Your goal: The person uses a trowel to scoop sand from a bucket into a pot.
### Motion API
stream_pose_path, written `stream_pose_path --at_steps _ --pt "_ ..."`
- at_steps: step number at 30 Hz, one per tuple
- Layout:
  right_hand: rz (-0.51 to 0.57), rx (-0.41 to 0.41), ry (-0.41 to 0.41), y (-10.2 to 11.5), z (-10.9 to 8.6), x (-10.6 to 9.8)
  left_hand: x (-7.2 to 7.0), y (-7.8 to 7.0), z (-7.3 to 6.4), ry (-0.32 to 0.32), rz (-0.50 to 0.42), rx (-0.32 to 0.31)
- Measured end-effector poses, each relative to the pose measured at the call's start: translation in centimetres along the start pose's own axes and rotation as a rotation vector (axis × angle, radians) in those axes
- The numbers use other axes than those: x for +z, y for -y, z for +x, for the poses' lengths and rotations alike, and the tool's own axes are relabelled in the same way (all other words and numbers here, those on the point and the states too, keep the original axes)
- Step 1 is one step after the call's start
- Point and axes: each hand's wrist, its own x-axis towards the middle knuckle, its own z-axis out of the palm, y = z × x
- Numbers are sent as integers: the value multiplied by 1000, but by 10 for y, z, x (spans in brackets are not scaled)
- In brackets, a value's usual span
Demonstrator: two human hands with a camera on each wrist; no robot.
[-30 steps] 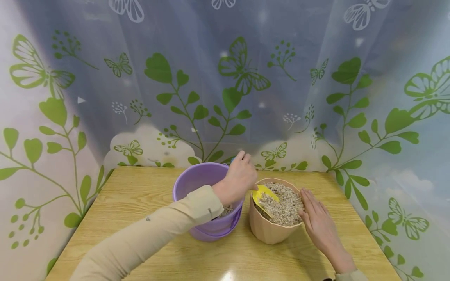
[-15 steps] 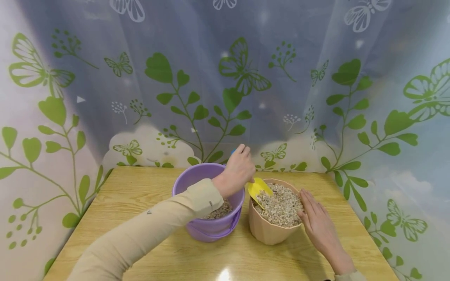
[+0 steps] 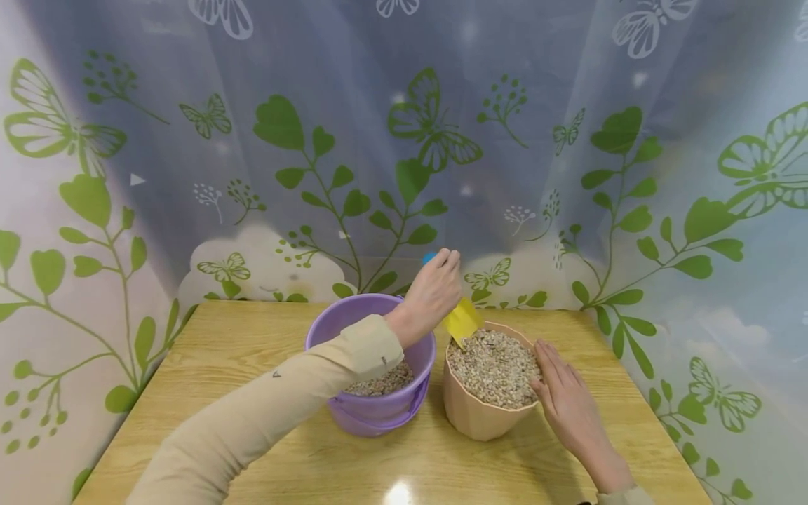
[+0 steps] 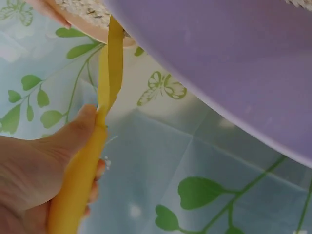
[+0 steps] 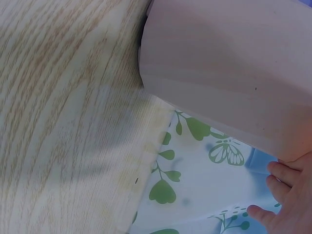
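Note:
My left hand (image 3: 434, 289) grips the yellow handle of a small scoop (image 3: 463, 321), its blade tipped down at the left rim of a peach flower pot (image 3: 482, 419). Pale gravel-like grains (image 3: 499, 368) fill the pot nearly to its rim. In the left wrist view the thumb lies along the scoop's handle (image 4: 78, 185). My right hand (image 3: 571, 403) rests with straight fingers against the pot's right side; in the right wrist view only part of that hand (image 5: 292, 195) shows beside the pot wall (image 5: 219, 73).
A purple bucket (image 3: 369, 414) stands left of the pot, under my left forearm, with similar grains (image 3: 385, 382) in its bottom. Both stand on a wooden table (image 3: 252, 337). Behind it hangs a curtain (image 3: 353, 140) printed with leaves and butterflies.
My left hand has risen and tilted the scoop up, drawing its blade out of the grains toward the pot's left rim. My right hand stays on the pot.

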Motion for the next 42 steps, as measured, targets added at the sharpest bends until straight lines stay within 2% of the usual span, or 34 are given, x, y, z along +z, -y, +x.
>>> stream_pose_path --at_steps 3,5,7,9,13,16,21,24,27,32,37,39,42 --pt "8 -4 -2 2 2 1 2 6 -6 -106 17 -46" --pt "10 -7 -3 3 3 2 3 10 -10 -162 -5 -103" --pt "4 -8 5 3 5 2 5 15 -15 -182 -28 -164" --pt "-2 -5 25 4 7 1 6 20 -21 -155 -58 -216" --pt "-6 7 71 5 9 -2 9 32 -39 -35 -157 -286" --pt "-18 0 76 5 9 -5 15 41 -56 30 -251 -337" --pt "-86 -57 38 10 10 -7 33 51 -91 66 -337 -400" --pt "-107 -108 26 23 16 -6 43 55 -112 116 -348 -397" --pt "-88 -183 -2 45 27 -3 51 57 -127 130 -308 -381" --pt "-35 -288 -58 83 49 9 67 50 -140 93 -224 -345" --pt "-18 -375 -78 116 68 26 78 37 -145 228 -138 -247" --pt "-13 -394 -64 126 72 31 79 32 -146 288 -103 -199" --pt "-3 -381 -9 134 76 37 80 24 -146 334 -66 -139"
